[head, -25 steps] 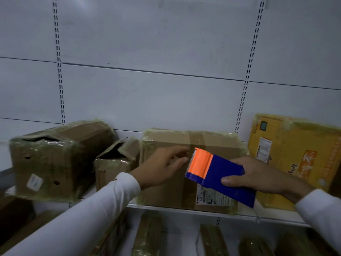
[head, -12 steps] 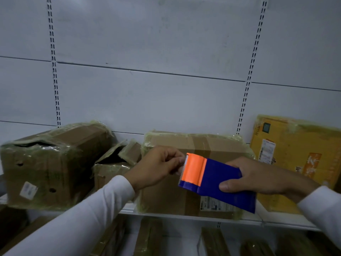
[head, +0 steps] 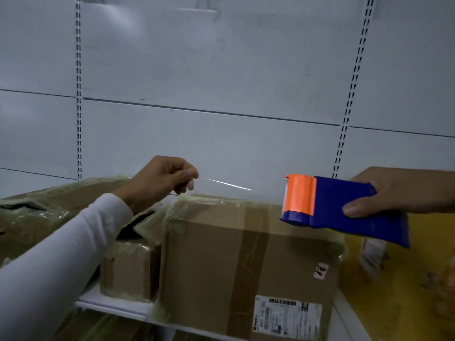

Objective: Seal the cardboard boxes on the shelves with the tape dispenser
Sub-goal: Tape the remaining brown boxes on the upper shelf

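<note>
Four boxes (head: pixel 243 262) on shelf; left hand (head: pixel 160 179) pinches tape (head: pixel 229 185); right hand (head: pixel 398 193) grips one dispenser (head: pixel 339 205).

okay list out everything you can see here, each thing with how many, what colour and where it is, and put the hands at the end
tape dispenser: one, blue with an orange front, held up at the right above the shelf
tape strip: one, clear, stretched from the dispenser to the left hand, above the middle box
big box: one, brown with a white label, middle of the shelf
small box: one, brown, flaps open, left of the big box
wrapped box: one, brown, far left
yellow box: one, far right
shelf: one, white
back wall: white panels with slotted rails
left hand: pinches the tape end
right hand: grips the dispenser
</note>
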Demonstrator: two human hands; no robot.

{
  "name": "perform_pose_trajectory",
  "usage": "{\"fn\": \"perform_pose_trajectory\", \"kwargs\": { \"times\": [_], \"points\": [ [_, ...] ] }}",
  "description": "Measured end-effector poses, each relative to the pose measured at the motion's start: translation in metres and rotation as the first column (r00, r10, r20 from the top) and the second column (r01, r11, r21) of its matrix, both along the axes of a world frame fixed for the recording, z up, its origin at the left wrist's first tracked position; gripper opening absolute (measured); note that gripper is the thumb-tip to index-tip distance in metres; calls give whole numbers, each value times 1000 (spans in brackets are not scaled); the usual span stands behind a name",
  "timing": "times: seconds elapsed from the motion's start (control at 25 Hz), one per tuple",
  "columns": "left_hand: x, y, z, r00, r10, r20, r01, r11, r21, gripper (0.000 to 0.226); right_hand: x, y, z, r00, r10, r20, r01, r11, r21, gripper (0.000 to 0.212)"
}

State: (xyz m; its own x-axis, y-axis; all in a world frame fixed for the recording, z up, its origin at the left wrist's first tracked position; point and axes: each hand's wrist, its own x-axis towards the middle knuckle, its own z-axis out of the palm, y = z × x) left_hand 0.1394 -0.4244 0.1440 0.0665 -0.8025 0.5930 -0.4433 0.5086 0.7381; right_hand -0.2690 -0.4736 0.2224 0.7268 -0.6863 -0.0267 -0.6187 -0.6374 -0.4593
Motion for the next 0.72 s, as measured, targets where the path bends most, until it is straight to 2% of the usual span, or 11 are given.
{"fn": "perform_pose_trajectory", "kwargs": {
  "times": [0.2,0.32,0.48,0.72],
  "points": [
    [16,-15,1,989,123,-79,-121,992,31,18,38,-33,20,999,15,-48,-15,1000,4,43],
    [31,-24,-3,979,175,-105,-171,984,43,19,62,-48,25,997,-19,-77,19,1000,1,48],
    [49,-37,-13,970,242,-30,-237,964,120,18,91,-62,24,983,-87,-160,91,996,19,57],
    [61,-61,-31,975,222,21,-221,954,200,17,111,-81,3,956,-176,-235,199,977,81,66]
  ]
}}
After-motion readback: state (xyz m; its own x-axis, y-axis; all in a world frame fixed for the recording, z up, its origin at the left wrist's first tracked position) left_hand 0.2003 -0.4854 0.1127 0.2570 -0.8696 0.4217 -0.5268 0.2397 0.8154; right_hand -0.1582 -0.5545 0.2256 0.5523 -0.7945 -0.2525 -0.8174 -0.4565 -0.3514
